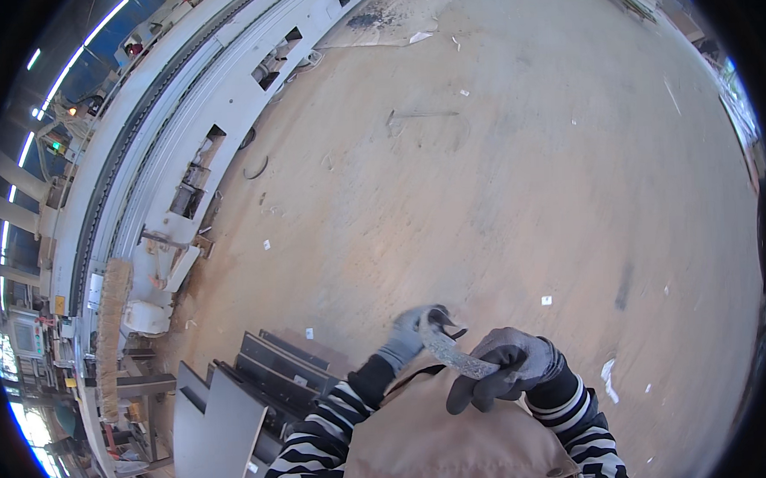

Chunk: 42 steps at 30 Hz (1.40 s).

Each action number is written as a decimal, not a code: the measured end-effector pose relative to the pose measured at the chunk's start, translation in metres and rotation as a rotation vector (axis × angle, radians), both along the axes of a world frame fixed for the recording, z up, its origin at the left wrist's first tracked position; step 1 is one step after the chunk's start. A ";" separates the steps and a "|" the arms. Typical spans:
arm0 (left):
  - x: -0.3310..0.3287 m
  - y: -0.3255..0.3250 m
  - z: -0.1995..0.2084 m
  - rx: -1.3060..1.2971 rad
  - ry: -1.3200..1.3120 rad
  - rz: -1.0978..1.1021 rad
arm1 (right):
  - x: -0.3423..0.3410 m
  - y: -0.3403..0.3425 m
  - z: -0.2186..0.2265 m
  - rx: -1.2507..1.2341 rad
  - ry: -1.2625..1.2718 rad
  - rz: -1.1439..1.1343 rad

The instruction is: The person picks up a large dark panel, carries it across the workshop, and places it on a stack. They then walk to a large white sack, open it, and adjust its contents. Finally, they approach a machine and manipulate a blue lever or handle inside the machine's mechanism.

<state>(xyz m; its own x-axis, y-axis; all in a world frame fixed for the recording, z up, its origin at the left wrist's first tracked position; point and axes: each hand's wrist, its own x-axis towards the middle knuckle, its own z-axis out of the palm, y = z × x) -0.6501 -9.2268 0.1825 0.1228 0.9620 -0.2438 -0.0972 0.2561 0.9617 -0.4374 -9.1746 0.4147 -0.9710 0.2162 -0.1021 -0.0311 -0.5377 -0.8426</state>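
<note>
My left hand (402, 335), in a grey glove, is closed at the far end of a curved, speckled grey strip (446, 349). A dark curl shows beside its fingertips; motion blur hides what it is. The strip runs down to my right hand (515, 366), also gloved in grey with dark fingers. Thumb and fingers of that hand pinch the strip's near end. Both hands are in front of my brown apron (451, 437), and striped sleeves cover my forearms.
A long white machine (232, 105) with a rail curves along the left side. Dark flat panels (277, 367) are stacked at my lower left, beside a large grey board (221, 442). Small white scraps (610, 381) lie on the dusty floor (484, 209), and a stained sheet (391, 21) lies far ahead.
</note>
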 end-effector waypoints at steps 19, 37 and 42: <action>-0.195 0.458 0.032 0.447 1.755 0.346 | 0.180 0.358 -0.152 -0.005 -0.831 -1.272; -0.195 0.923 0.362 0.176 1.762 1.048 | 0.310 0.875 -0.130 0.177 -0.520 -1.143; -0.199 1.054 0.374 0.149 1.721 1.165 | 0.318 1.034 -0.170 0.207 -0.512 -1.083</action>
<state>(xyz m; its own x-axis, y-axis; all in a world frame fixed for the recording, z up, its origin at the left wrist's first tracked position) -0.8487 -8.1732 0.5562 -0.6329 0.4244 0.6475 0.6944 0.6810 0.2325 -0.1190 -8.1406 0.2449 -0.1356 0.9479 -0.2883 -0.0197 -0.2935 -0.9557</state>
